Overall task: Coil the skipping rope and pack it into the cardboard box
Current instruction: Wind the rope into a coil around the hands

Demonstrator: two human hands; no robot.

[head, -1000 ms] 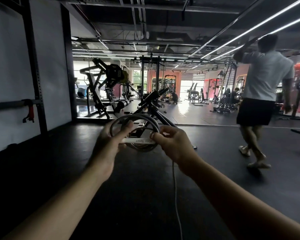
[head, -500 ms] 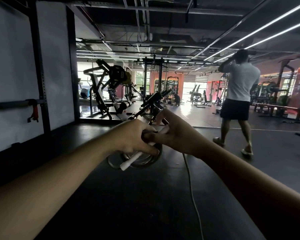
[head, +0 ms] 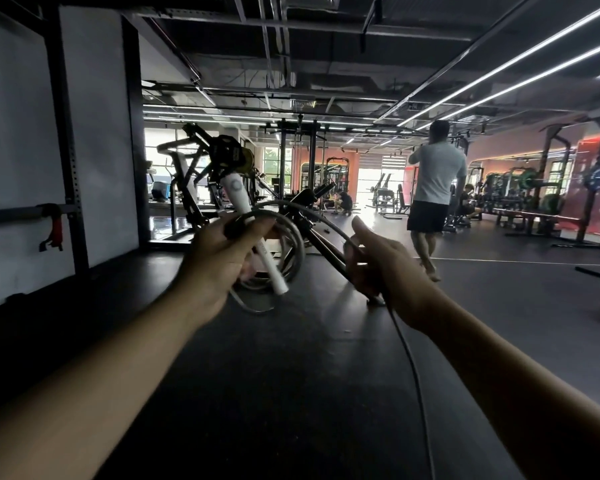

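Note:
My left hand [head: 218, 258] grips the skipping rope's white handle [head: 236, 192] together with several grey loops of the rope coil [head: 296, 244], held out in front of me at chest height. The handle stands nearly upright, tilted a little left. A strand arcs from the coil over to my right hand [head: 381, 261], which pinches the rope [head: 326, 219]. From that hand the free rope tail [head: 418, 379] hangs down toward the floor and leaves the picture at the bottom. No cardboard box is in view.
A dark rubber gym floor [head: 291, 375] stretches ahead. A person in a light shirt and dark shorts [head: 435, 188] walks away at the right. Weight machines [head: 208, 174] stand behind my hands; a white wall with a black rack upright [head: 66, 133] runs along the left.
My hands have come apart: the right one moved right, drawing a strand out of the coil. The handle has swung from pointing down-left to nearly upright. The person has walked farther away.

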